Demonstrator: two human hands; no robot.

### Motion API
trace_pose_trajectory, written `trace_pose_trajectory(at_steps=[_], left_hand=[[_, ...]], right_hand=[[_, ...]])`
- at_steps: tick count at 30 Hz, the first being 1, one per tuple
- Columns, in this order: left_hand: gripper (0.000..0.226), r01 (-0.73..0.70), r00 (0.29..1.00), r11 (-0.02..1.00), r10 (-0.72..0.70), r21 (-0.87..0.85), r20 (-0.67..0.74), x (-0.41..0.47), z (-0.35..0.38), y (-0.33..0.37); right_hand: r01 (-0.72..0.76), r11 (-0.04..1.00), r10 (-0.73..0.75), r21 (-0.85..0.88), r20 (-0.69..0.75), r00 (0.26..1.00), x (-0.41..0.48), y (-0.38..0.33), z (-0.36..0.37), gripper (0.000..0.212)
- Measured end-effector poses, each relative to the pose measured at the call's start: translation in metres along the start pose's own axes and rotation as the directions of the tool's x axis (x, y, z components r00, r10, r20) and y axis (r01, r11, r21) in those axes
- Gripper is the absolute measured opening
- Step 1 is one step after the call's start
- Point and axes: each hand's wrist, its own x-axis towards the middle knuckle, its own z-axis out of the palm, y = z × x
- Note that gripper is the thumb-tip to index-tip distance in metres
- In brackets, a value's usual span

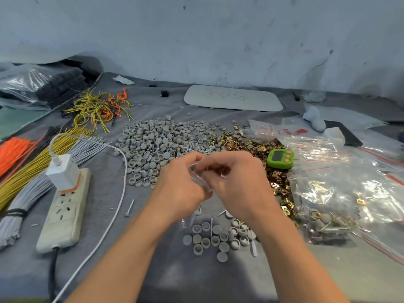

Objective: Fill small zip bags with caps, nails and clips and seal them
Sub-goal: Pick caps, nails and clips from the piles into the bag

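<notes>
Stained pale wall behind. A grey cloth (131,248) covers the worktable, which is crowded with stock.

Head view, far to near:
- White tray (231,98) at the back, with writing on it.
- Large heap of grey caps (157,141) at centre. A heap of brass-coloured clips (247,143) lies just beside it on the right. A few nails (192,148) show at the seam between the two heaps.
- Green timer (280,158) sits at the edge of the clips.
- Loose empty bags (317,147) with red zip lines lie at the right.
- Nearer on the right, a big clear bag of filled packets (325,224) holds caps, nails and clips already packed.
- On the left are wire bundles (32,162) and a power strip (65,211) with a charger (62,171) plugged in.
- A small group of caps (218,237) with a few nails lies near the person, below the wrists.

Hands: the left hand (181,182) and right hand (238,180) meet above the cloth, in front of the heaps. Both pinch a small zip bag (200,176) between curled fingers. The bag is blurred, so its contents and whether the zip is closed cannot be read.

Progress, as a judgement: some packets are finished and set aside. One bag is in hand, probably being opened or sealed. The large heaps and the spare bags suggest most of the job remains.
</notes>
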Motion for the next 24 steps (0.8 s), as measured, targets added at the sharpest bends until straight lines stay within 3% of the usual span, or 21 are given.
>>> trace_pose_trajectory(at_steps=[3,7,10,12,14,17,20,24], left_hand=[[0.05,0.008,0.999,0.999,-0.006,-0.046,0.038,0.001,0.001,0.0],[0.045,0.024,0.999,0.978,-0.017,-0.205,0.036,0.002,-0.001,-0.001],[0.041,0.043,0.999,0.959,-0.05,-0.28,-0.018,0.003,-0.006,-0.006],[0.039,0.041,0.997,0.938,-0.061,-0.345,-0.048,0.004,-0.011,-0.008],[0.039,0.036,0.993,0.908,-0.077,-0.417,-0.084,0.005,-0.015,-0.008],[0.035,-0.006,0.98,0.897,-0.082,-0.443,-0.181,0.005,-0.018,-0.008],[0.035,-0.039,0.968,0.915,-0.065,-0.401,-0.242,0.005,-0.019,-0.007],[0.038,-0.022,0.973,0.921,-0.07,-0.388,-0.221,0.005,-0.016,-0.007]], right_hand=[[0.001,0.984,0.018,0.177,-0.109,0.994,0.001,0.003,0.002,0.028],[-0.009,0.977,0.019,0.212,-0.044,0.999,0.002,0.004,-0.001,0.028],[-0.032,0.955,0.085,0.295,-0.169,0.982,0.005,0.013,-0.015,0.032],[-0.101,0.985,0.126,0.139,-0.18,0.976,0.006,0.026,-0.025,0.032],[-0.173,0.971,0.172,-0.162,-0.022,0.985,0.003,0.035,-0.027,0.032],[-0.188,0.865,0.317,-0.465,0.215,0.924,-0.005,0.039,-0.017,0.03],[-0.132,0.79,0.385,-0.599,0.317,0.867,-0.009,0.036,-0.007,0.023],[0.013,0.707,0.315,-0.707,0.332,0.889,-0.013,0.029,0.006,0.02]])
